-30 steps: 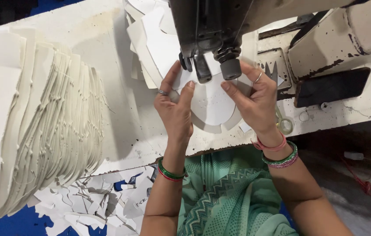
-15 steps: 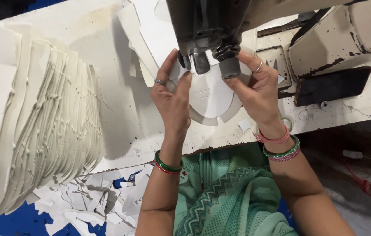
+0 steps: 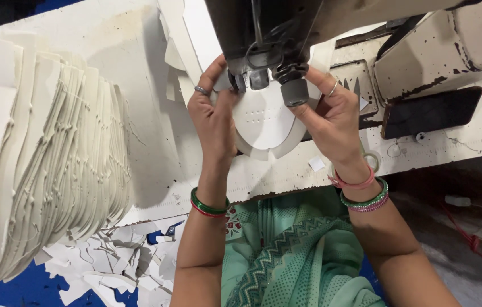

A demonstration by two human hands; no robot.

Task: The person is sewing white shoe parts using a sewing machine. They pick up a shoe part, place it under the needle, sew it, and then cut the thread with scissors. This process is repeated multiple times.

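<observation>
A rounded white cut piece (image 3: 264, 122) with small punched holes lies flat under the black head of a sewing machine (image 3: 264, 34). My left hand (image 3: 214, 116) grips its left edge, thumb up by the presser foot (image 3: 259, 79). My right hand (image 3: 332, 119) pinches its right edge just beside the grey cylinder (image 3: 295, 92) of the machine. Both wrists wear bangles, and each hand has a ring.
A tall fanned stack of white cut pieces (image 3: 48, 165) fills the left of the worn white machine table (image 3: 150, 85). More white pieces (image 3: 181, 45) lie behind the machine. Scraps (image 3: 110, 261) litter the blue floor below. The machine's cream body (image 3: 440, 51) stretches right.
Both hands have slid the white piece further in under the machine head, and the fingers now sit closer to the presser foot. The view has tilted slightly.
</observation>
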